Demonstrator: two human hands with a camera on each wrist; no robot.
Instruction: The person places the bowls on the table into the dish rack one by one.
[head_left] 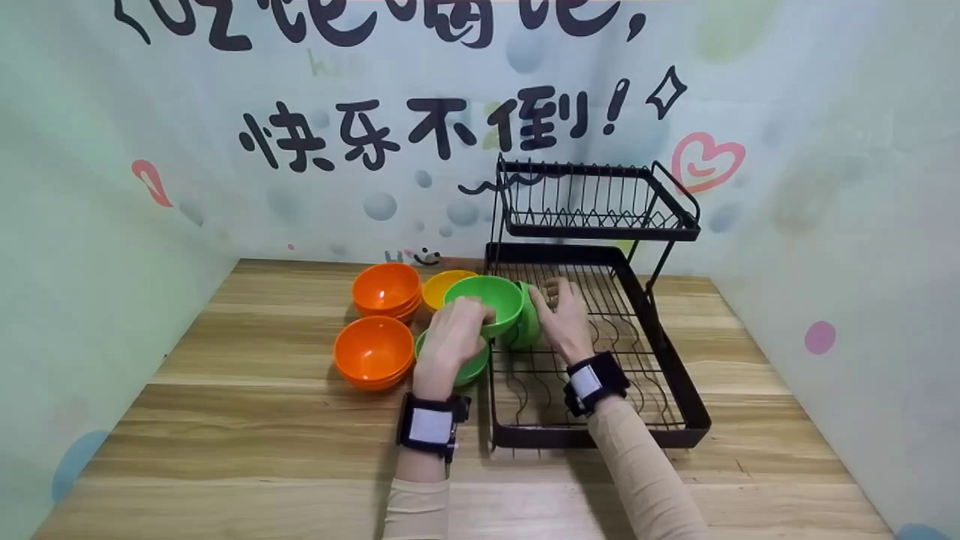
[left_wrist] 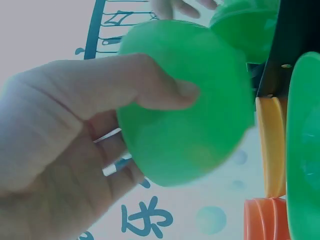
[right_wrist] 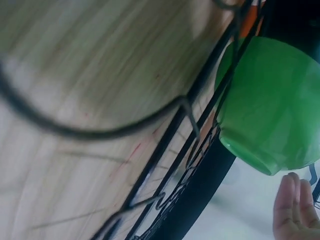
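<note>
Left fingers (left_wrist: pixel 112 149) pinched our green bowl (left_wrist: pixel 200 135)
Right fingers (right_wrist: pixel 285 202) hung loose, empty; we probably needed clearance from the racked bowl (right_wrist: pixel 275 100)

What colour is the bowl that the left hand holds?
The bowl is green, clearest in left wrist view.

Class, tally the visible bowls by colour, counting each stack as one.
Orange stacks: 2
Yellow bowl: 1
Green bowls: 3 (one in the left hand, one in the rack, one on the table)
Total: 6
</note>
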